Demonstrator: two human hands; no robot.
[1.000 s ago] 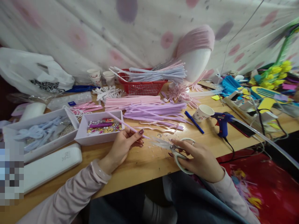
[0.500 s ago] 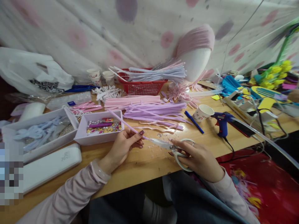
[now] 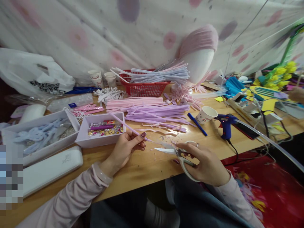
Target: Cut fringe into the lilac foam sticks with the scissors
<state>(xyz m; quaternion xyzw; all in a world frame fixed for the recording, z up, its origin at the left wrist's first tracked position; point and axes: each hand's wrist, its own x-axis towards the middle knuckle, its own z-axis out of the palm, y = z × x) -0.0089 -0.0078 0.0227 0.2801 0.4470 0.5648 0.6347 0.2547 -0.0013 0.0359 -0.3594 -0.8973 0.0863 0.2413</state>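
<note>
Between thumb and fingers, my left hand (image 3: 127, 150) pinches a thin purple pipe cleaner (image 3: 123, 123) near its lower right end. My right hand (image 3: 204, 161) has its fingers in the white handles of a pair of scissors (image 3: 167, 150). Their blades are spread apart and point left, close to the tip of the pipe cleaner. Small pale scraps (image 3: 169, 139) lie on the wooden table (image 3: 137, 177) by the blades. Behind my hands rests a bundle of purple pipe cleaners (image 3: 156, 114), with pink ones (image 3: 135, 104) beyond it.
At the left stand a white tray of beads (image 3: 82, 139), a tray of pale blue pieces (image 3: 68, 137) and a white case (image 3: 54, 167). A blue glue gun (image 3: 224, 125), paper cup (image 3: 207, 114) and blue pen (image 3: 197, 124) are right. Behind are a red basket (image 3: 147, 90) and a head form (image 3: 199, 61).
The scissors have opened; their blades, together before at the pipe cleaner's tip, are now apart. My right hand has shifted slightly, and my left hand is almost still.
</note>
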